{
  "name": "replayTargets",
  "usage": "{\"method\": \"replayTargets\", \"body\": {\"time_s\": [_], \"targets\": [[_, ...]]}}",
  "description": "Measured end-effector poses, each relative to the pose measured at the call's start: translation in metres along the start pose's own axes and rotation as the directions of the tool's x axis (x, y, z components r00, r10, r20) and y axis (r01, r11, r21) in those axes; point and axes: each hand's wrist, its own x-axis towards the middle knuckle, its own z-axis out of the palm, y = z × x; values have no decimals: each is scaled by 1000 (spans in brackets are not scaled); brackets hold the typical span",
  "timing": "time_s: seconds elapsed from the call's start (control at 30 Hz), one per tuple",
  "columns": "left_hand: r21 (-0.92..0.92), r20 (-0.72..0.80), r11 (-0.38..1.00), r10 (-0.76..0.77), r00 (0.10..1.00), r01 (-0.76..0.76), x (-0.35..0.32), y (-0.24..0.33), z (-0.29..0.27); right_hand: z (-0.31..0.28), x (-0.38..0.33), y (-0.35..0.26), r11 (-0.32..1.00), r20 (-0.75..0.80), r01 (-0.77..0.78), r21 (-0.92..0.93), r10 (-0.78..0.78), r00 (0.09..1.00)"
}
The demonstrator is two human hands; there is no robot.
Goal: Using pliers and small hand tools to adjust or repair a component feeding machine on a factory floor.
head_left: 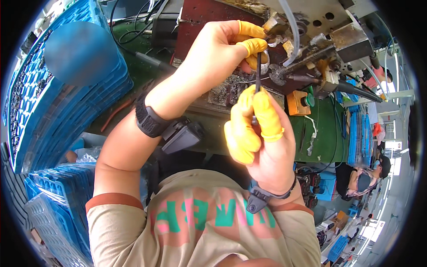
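Note:
My left hand (242, 42), with yellow finger covers on its fingertips, is closed in a pinch close against the metal machine (351, 40). Whatever lies between those fingers is hidden. From beside them a thin black rod (258, 73) runs down toward me, and my right hand (262, 127) grips its lower part. Yellow covers sit on the right fingers too, which are curled around the rod. A pale ring-shaped part (264, 67) shows just under the left fingers. Dark straps circle both wrists, and a grey box-shaped device (183, 135) hangs at the left one.
Tall stacks of blue plastic trays (66, 111) stand at the left. A clear tube (291, 31) curves down near my left fingers. On the green bench top (327, 138) sits an orange block (298, 103) with a green knob. Another person (364, 178) is farther off right.

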Motion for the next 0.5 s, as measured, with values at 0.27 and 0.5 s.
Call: {"method": "replayTargets", "body": {"time_s": [0.27, 0.5], "targets": [[-3, -41, 1000, 11, 999, -11, 0, 2, 9, -9, -7, -13, 999, -47, -33, -16, 32, 998], [-32, -44, 998, 49, 998, -51, 3, -1, 18, -31, -19, -40, 999, -192, -25, 37, 32, 981]]}}
